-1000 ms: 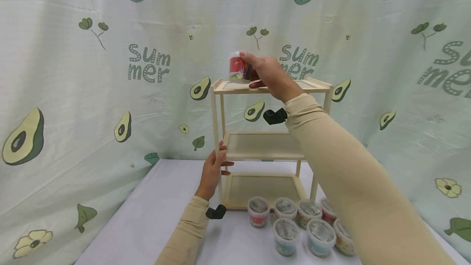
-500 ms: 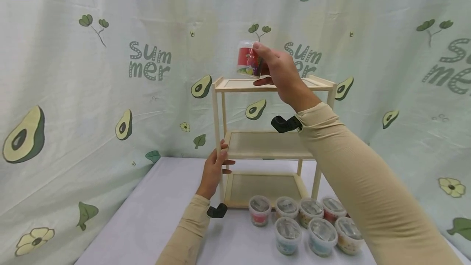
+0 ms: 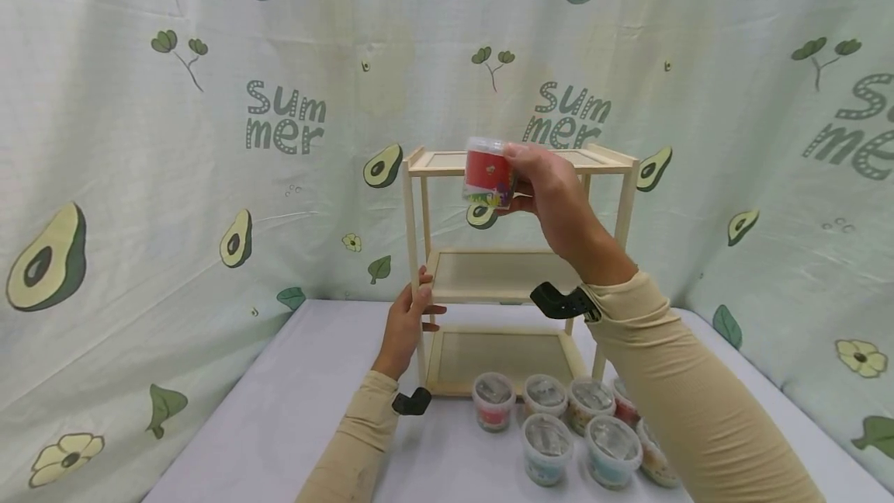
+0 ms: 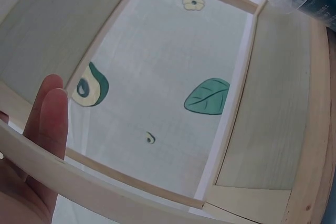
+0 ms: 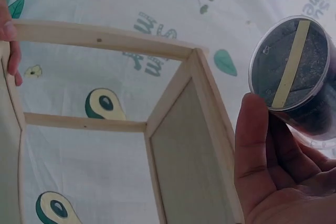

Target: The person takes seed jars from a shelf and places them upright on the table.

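My right hand [image 3: 569, 212] holds a clear plastic jar [image 3: 486, 177] with a red label, in front of the top board of a pale wooden three-tier shelf [image 3: 510, 297]. In the right wrist view one end of the jar [image 5: 294, 66] shows dark contents and a pale yellow strip. My thumb is on its near side, and the other fingers are partly hidden behind it. My left hand [image 3: 405, 324] grips the shelf's left front post beside the middle board. In the left wrist view, fingers of the left hand [image 4: 44, 129] reach past the post.
Several lidded clear tubs [image 3: 547, 441] stand in two rows on the white table [image 3: 279, 410], in front of the shelf's lower right part. A leaf-and-avocado print curtain [image 3: 174, 177] hangs behind the shelf and along both sides.
My right hand lifted the jar off the shelf's top board, then brought it lower and nearer, in front of the board's edge. The left hand stays on the post.
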Action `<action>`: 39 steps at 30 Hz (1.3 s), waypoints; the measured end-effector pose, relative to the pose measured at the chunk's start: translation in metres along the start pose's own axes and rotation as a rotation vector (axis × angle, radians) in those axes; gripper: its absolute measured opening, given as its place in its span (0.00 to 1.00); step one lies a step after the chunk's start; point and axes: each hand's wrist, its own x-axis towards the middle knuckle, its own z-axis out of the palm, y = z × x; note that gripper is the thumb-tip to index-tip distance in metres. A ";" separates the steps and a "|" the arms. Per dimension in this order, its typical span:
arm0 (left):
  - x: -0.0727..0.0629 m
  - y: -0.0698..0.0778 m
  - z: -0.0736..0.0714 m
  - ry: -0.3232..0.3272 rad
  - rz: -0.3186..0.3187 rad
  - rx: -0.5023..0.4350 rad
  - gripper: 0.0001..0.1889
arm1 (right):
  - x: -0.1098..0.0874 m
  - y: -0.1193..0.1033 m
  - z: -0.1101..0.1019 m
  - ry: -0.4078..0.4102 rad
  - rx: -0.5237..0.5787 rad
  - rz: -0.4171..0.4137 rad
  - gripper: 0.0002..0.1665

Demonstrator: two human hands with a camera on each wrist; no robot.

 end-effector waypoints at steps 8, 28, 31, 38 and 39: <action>0.001 -0.001 0.001 0.006 0.001 0.004 0.25 | -0.041 0.019 0.004 -0.056 0.047 0.030 0.30; -0.003 0.004 0.003 0.013 -0.017 -0.013 0.26 | -0.107 0.077 0.007 -0.104 -0.029 0.187 0.30; -0.004 0.004 0.002 0.012 -0.012 -0.012 0.25 | -0.118 0.085 0.009 -0.106 -0.053 0.221 0.29; -0.001 0.003 0.001 -0.005 -0.002 -0.004 0.25 | -0.151 0.105 0.017 -0.183 -0.080 0.317 0.32; 0.001 0.003 0.001 -0.007 0.004 -0.003 0.26 | -0.154 0.108 0.017 -0.199 -0.081 0.324 0.32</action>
